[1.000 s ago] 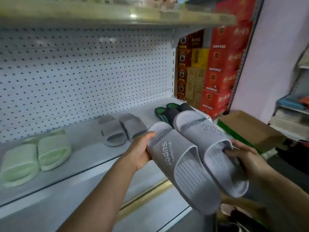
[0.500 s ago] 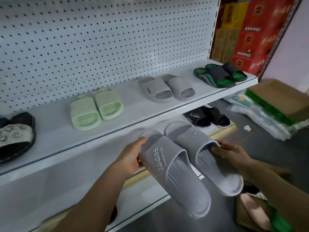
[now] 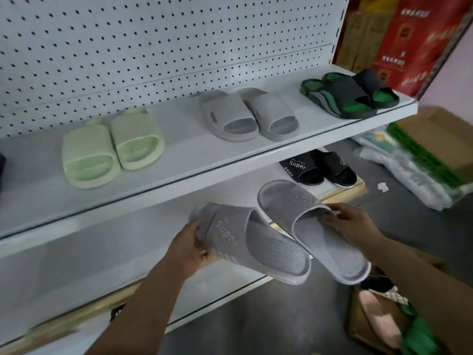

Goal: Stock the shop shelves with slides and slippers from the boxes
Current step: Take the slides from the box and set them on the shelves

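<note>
Grey slides (image 3: 279,237) before lower shelf lip (image 3: 220,301)

Soft, even indoor light falls from above, a little dim and cool, with a faint sheen along the white upper shelf (image 3: 256,160) edge. The space under that shelf lies in gentle shadow, and the floor (image 3: 384,221) at right is dark. The wide lens bows the pegboard (image 3: 153,47) lines and stretches the corners. Detail is smeared at the frame's lower edge and on the forearms; the red cartons (image 3: 419,42) look soft and blurred.
</note>
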Motion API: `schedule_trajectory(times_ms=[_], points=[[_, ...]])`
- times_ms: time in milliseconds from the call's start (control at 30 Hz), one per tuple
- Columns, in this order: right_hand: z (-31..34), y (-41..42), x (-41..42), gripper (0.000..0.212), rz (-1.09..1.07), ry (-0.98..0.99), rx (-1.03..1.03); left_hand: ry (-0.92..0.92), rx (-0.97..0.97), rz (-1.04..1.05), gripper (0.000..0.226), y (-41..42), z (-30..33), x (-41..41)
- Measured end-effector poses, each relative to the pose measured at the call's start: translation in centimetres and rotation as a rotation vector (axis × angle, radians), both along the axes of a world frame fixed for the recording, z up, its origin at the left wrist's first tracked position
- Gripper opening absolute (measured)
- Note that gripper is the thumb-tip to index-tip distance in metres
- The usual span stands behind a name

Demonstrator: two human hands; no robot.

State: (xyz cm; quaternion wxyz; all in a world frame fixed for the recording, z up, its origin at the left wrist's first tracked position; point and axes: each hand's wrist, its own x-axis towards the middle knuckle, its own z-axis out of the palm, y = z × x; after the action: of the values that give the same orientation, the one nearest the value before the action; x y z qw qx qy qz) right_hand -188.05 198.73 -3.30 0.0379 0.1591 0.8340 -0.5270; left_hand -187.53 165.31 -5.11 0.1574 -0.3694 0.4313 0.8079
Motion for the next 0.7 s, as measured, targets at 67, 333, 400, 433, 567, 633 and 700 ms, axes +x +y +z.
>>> schedule_trajectory(times_ms=[67,333,400,433,567,633,700], points=[[-0.6,2.1,-2.3,0.017,-0.028,0.010,0.023,0.004,0.032,0.054,0.038,1.2,-1.6,-1.2],[-4.0,8.8,-10.8,0.023,-0.031,-0.018,0.161,0.045,0.121,0.324,0.022,8.2,-8.5,-5.1],[-5.0,9.7,-12.5,0.023,-0.010,-0.028,0.190,0.092,0.173,0.392,0.031,10.1,-10.3,-6.3],[-5.5,10.1,-13.2,0.022,0.004,-0.037,0.196,0.115,0.193,0.425,0.034,11.0,-10.9,-6.8],[-7.5,10.5,-15.0,0.014,0.042,-0.046,0.140,0.138,0.247,0.584,0.045,14.4,-12.5,-9.1],[-8.3,10.5,-15.5,0.012,0.107,-0.043,0.129,0.090,0.258,0.645,0.041,15.3,-13.2,-10.0],[-8.8,10.4,-16.0,0.011,0.194,-0.044,0.152,0.077,0.261,0.668,0.041,16.1,-13.4,-10.6]])
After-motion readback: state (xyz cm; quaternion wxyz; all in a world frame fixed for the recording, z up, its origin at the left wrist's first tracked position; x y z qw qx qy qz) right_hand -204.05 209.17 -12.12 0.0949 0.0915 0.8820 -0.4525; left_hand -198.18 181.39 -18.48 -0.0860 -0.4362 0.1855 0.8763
